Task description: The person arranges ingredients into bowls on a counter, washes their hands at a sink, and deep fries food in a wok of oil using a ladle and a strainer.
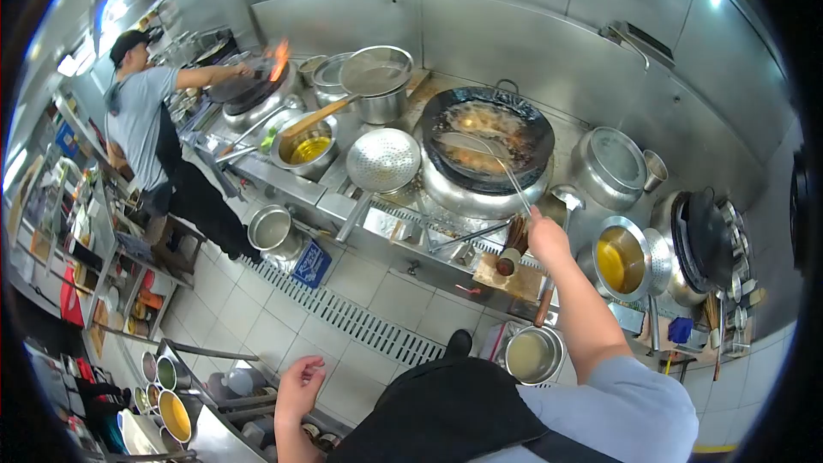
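My right hand (pixel 549 238) is closed around the thin metal handle of a skimmer (pixel 513 178). Its head dips into a black wok (pixel 542 133) where pieces of food (pixel 480 120) fry in bubbling oil. The kind of food is hard to make out. Low on the left, my left hand (pixel 302 384) hangs in the air with loosely curled fingers and nothing in it. Just left of the wok lies a large perforated strainer (pixel 383 160). A metal ladle (pixel 567 197) and a bamboo brush (pixel 516 231) are close to my right hand.
Pots of yellow oil stand left (pixel 333 130) and right (pixel 639 244) of the wok. A lidded pot (pixel 607 163) sits at the right. At the far left a co-worker (pixel 141 120) handles another wok (pixel 227 90) beside a flame. Containers crowd a cart (pixel 219 429) by my left hand.
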A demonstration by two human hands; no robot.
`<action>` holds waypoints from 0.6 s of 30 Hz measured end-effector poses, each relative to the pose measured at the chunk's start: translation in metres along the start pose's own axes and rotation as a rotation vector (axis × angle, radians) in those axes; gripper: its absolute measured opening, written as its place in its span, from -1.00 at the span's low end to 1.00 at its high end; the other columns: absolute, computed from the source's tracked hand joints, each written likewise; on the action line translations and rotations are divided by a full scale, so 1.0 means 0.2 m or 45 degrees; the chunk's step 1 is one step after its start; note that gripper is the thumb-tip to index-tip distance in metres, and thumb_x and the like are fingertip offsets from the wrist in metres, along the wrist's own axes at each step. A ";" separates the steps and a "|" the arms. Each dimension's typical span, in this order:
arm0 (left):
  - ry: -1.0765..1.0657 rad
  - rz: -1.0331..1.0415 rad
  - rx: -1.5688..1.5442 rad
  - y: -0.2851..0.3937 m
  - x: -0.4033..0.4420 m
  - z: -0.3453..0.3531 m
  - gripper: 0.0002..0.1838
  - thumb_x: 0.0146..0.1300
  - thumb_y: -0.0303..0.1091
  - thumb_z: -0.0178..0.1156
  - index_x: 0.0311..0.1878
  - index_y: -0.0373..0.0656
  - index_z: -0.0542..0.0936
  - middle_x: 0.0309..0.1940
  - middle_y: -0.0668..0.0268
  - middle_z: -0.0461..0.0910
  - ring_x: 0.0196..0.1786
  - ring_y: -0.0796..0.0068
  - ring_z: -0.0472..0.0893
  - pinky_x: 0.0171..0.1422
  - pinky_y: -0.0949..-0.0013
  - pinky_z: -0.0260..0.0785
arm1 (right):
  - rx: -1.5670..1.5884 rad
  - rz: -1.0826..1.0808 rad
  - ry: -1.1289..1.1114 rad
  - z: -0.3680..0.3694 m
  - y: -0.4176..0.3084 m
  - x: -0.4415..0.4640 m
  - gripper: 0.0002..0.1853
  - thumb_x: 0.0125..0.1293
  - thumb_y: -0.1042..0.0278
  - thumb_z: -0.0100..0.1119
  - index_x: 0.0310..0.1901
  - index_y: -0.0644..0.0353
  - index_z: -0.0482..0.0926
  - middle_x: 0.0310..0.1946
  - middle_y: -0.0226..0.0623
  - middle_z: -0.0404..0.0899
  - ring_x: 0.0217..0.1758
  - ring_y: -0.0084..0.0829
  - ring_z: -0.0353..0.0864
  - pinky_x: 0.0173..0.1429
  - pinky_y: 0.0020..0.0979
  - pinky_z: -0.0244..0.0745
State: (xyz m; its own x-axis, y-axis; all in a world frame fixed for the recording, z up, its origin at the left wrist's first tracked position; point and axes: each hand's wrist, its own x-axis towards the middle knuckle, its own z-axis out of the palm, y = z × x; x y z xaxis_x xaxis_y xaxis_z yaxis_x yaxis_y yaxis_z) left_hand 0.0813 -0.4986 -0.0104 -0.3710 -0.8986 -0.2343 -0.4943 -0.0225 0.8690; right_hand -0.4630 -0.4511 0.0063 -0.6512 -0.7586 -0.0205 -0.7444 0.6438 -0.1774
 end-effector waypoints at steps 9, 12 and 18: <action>0.100 -0.157 -0.155 -0.17 -0.30 -0.11 -0.71 0.21 -0.48 0.23 0.00 -0.33 0.54 -0.22 0.28 0.63 -0.29 0.61 0.55 -0.18 0.50 0.44 | -0.167 -0.454 0.435 0.11 -0.30 -0.15 -0.74 0.21 0.41 0.00 -0.11 0.28 0.55 -0.29 -0.07 0.54 -0.17 -0.11 0.56 -0.08 -0.18 0.53; 0.134 -0.188 -0.149 -0.17 -0.33 -0.11 -0.70 0.21 -0.46 0.24 0.01 -0.34 0.54 -0.22 0.26 0.64 -0.26 0.59 0.56 -0.16 0.49 0.45 | 0.146 -0.603 -0.292 0.31 -0.52 -0.37 -0.70 0.20 0.19 0.05 -0.20 0.25 0.59 -0.19 -0.02 0.59 -0.07 -0.07 0.58 0.02 -0.13 0.51; 0.136 -0.281 0.038 -0.13 -0.46 -0.07 -0.67 0.21 -0.36 0.25 0.01 -0.30 0.55 -0.20 0.15 0.65 -0.21 0.42 0.63 -0.09 0.39 0.48 | -0.157 -0.520 -0.980 1.16 -0.38 -0.33 -0.33 0.17 -0.06 0.12 0.14 0.37 0.44 0.21 0.09 0.40 0.23 -0.05 0.44 0.28 -0.15 0.37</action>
State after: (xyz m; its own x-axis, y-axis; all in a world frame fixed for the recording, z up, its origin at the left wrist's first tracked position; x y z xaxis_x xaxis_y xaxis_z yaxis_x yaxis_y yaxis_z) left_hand 0.1385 -0.4207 -0.0049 -0.1669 -0.9147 -0.3681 -0.5777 -0.2119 0.7883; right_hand -0.3289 -0.4725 -0.2068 -0.0831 -0.7602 -0.6443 -0.9370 0.2797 -0.2091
